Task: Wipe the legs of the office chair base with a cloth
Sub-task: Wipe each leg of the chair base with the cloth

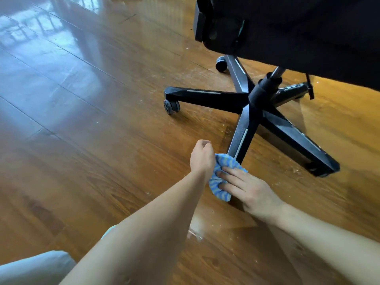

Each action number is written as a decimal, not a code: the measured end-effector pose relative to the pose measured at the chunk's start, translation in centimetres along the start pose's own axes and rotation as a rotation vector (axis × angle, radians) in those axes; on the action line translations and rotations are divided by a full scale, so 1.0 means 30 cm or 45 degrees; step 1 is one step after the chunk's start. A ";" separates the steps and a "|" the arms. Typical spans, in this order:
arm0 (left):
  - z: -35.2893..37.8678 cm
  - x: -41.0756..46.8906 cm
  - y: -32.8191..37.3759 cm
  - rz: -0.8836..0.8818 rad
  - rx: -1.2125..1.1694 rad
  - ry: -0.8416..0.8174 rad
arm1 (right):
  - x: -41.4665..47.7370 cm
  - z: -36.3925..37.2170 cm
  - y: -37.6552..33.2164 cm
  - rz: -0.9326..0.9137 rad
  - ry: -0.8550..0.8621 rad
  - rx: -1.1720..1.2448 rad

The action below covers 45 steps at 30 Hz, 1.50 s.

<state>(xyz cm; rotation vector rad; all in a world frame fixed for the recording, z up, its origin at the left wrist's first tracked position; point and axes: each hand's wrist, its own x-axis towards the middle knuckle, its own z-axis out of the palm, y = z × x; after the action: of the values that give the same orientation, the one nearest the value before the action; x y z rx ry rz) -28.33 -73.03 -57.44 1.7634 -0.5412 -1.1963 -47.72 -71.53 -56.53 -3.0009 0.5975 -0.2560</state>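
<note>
The right hand's fingers (pixel 230 177) are lying spread and nearly flat across the cloth (pixel 221 182), pressing the blue striped bundle down over the outer end of the nearest leg (pixel 241 140) of the chair base. The right hand (pixel 250 192) is covering the tip, so whether a caster sits under it cannot be told. The left hand (pixel 202 157) is curling its fingers into a loose fist against the cloth's far side, apparently gathering the fabric so it wraps the leg rather than sliding off; its fingertips are mostly hidden. Both forearms are reaching in low, which suggests the person is crouching beside the chair on the wooden floor (pixel 82 120).

Beyond the cloth, the leg is running up to the central hub (pixel 261 95), where the other legs are radiating outward, one ending at a visible caster (pixel 170 105). The dark seat (pixel 287 27) is hanging overhead. Pale specks are dotting the floor around the base. Judging by this, the wiping is on the nearest leg, with the other legs probably remaining.
</note>
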 end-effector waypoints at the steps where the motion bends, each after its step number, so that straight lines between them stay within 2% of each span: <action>1: 0.010 -0.002 0.006 -0.004 -0.002 0.005 | 0.013 0.002 0.019 0.072 0.033 -0.014; 6: 0.050 -0.020 0.021 0.002 0.066 0.099 | 0.088 0.034 0.015 0.759 0.342 0.187; 9: 0.061 -0.041 0.022 0.025 0.065 0.093 | 0.090 0.089 -0.131 1.157 0.610 0.499; 11: 0.064 -0.051 0.025 0.023 0.020 0.050 | 0.067 0.129 -0.261 1.341 0.804 0.703; 14: 0.065 -0.035 0.018 0.002 -0.043 -0.029 | 0.050 0.161 -0.422 1.404 0.832 0.830; 16: 0.080 -0.022 0.017 0.003 -0.018 -0.103 | 0.060 0.163 -0.438 1.487 0.824 0.869; 19: 0.111 -0.036 0.029 -0.013 0.026 -0.177 | 0.100 0.135 -0.361 1.549 0.927 0.979; 21: 0.117 -0.047 0.026 -0.013 0.042 -0.154 | 0.139 0.107 -0.271 1.591 1.021 1.090; 23: 0.120 -0.054 0.021 0.006 0.054 -0.133 | 0.176 0.079 -0.138 1.707 0.984 1.124; 27: 0.128 -0.063 0.022 0.079 0.167 -0.100 | 0.221 0.021 0.152 1.757 0.752 1.119; 29: 0.133 -0.060 0.035 0.131 0.273 -0.080 | 0.223 0.009 0.208 1.786 0.696 1.031; 32: 0.158 -0.032 0.071 0.160 0.417 -0.125 | 0.202 0.019 0.154 1.845 0.677 0.815; 36: 0.192 -0.020 0.089 0.255 0.588 -0.221 | 0.171 0.051 0.062 1.808 0.736 0.925; 41: 0.184 -0.021 0.059 0.405 0.822 -0.249 | 0.230 0.021 0.225 1.810 0.767 0.922; 45: 0.188 -0.008 0.070 0.384 1.009 -0.229 | 0.291 -0.052 0.407 1.808 0.685 0.806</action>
<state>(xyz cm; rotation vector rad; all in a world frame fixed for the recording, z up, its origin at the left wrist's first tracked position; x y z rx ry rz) -33.20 -76.35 -56.18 2.1046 -1.4875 -0.9881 -44.63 -86.21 -54.95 -1.3545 1.9459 -0.8553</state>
